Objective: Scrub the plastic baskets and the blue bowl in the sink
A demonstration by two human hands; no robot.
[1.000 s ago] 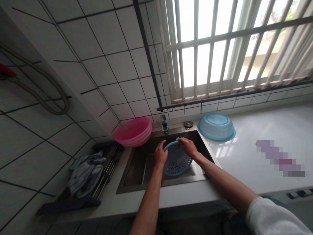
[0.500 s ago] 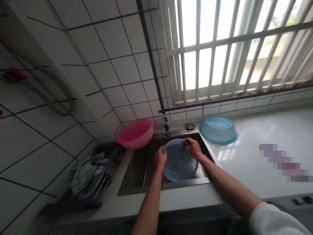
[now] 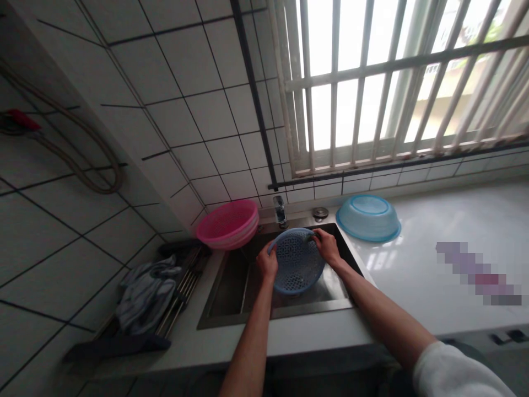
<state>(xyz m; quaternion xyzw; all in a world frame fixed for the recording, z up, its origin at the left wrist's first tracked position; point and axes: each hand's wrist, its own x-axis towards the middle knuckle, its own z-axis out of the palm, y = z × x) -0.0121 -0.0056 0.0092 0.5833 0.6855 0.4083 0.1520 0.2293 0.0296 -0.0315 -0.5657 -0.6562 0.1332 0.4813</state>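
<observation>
Both my hands hold a blue plastic colander [image 3: 296, 260] over the steel sink [image 3: 231, 292]. My left hand [image 3: 268, 263] grips its rim on the left side. On the right side my right hand [image 3: 328, 246] is closed on the rim. The colander's open side faces me, tilted a little. The tap [image 3: 280, 210] stands just behind it.
A pink colander [image 3: 227, 223] sits at the sink's back left corner. An upturned light blue basin [image 3: 367, 218] lies on the white counter [image 3: 433, 220] to the right. A grey cloth [image 3: 142, 292] rests on a dish rack at the left. Tiled walls and a barred window rise behind.
The blue colander has been turned in my hands and tipped up, so its inside faces me more. Both hands stay on its rim.
</observation>
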